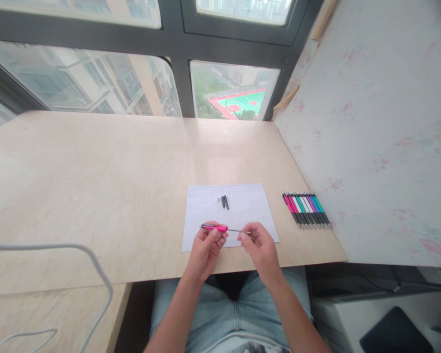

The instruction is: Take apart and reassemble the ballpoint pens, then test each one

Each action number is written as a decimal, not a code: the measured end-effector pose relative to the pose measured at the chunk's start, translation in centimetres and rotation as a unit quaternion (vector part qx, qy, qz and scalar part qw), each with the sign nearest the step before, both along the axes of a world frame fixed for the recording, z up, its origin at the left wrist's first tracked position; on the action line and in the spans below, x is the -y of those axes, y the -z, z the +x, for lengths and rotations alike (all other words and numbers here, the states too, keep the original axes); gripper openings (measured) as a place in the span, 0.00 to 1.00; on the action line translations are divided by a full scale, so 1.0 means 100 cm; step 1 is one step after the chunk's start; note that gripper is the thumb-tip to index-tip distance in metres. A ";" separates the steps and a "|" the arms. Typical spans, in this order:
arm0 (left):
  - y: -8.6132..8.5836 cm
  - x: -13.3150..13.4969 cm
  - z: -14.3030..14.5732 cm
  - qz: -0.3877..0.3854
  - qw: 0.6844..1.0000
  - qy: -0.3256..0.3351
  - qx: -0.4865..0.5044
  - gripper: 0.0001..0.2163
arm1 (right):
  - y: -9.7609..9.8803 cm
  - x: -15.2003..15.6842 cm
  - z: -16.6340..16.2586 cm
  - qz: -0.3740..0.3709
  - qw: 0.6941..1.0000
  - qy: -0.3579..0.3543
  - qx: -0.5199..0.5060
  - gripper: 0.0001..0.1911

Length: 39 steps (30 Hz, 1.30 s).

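Note:
My left hand is closed around the pink barrel of a pen, its clip end pointing left. A thin dark refill sticks out of the barrel's right end. My right hand pinches the far end of that refill between thumb and fingers. Both hands are over the near part of a sheet of paper with lines of writing along its top. Two black pen parts lie on the sheet beyond my hands, with a tiny metallic piece at their left.
A row of several colored pens lies on the right of the table, close to the flowered wall. Windows border the far edge. A pale cable loops over the left front.

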<state>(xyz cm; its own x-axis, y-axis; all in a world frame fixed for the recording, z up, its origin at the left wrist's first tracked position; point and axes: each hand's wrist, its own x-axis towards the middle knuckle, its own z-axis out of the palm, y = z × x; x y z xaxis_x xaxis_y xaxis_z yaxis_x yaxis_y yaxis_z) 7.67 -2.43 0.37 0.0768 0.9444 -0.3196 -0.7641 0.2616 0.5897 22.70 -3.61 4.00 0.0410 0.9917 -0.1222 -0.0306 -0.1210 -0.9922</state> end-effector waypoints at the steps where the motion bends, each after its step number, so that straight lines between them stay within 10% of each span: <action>1: 0.000 0.000 0.000 -0.002 1.000 -0.004 0.001 0.10 | 0.003 0.000 0.001 0.003 1.000 -0.001 0.006 0.09; 7: 0.002 -0.002 -0.001 -0.006 1.000 -0.023 0.018 0.10 | 0.025 -0.020 0.010 0.045 0.974 -0.026 0.220 0.09; 13: 0.003 -0.003 -0.001 -0.010 1.000 -0.021 0.015 0.11 | 0.027 -0.062 -0.009 0.078 0.864 -0.039 0.496 0.09; 21: 0.003 -0.001 -0.001 -0.014 0.999 -0.025 0.018 0.11 | 0.026 -0.089 -0.036 0.018 0.804 -0.036 0.594 0.06; 25: 0.003 -0.002 -0.001 -0.020 0.999 -0.023 0.013 0.11 | 0.028 -0.087 -0.017 0.021 0.830 0.004 0.557 0.06; 32: 0.000 -0.002 0.000 -0.024 1.000 -0.018 0.003 0.10 | 0.026 -0.050 0.047 0.030 0.968 0.026 0.249 0.10; 39: -0.001 -0.002 0.002 -0.020 0.999 -0.020 -0.019 0.10 | 0.012 -0.008 0.081 -0.024 0.992 0.050 0.117 0.13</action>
<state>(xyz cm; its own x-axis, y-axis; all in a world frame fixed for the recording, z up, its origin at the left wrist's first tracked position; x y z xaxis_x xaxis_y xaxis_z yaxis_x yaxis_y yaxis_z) 7.89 -2.20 0.48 0.0266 0.9332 -0.3583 -0.7509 0.2553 0.6090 30.82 -2.84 2.81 0.1719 0.9746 -0.1436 0.1858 -0.1752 -0.9668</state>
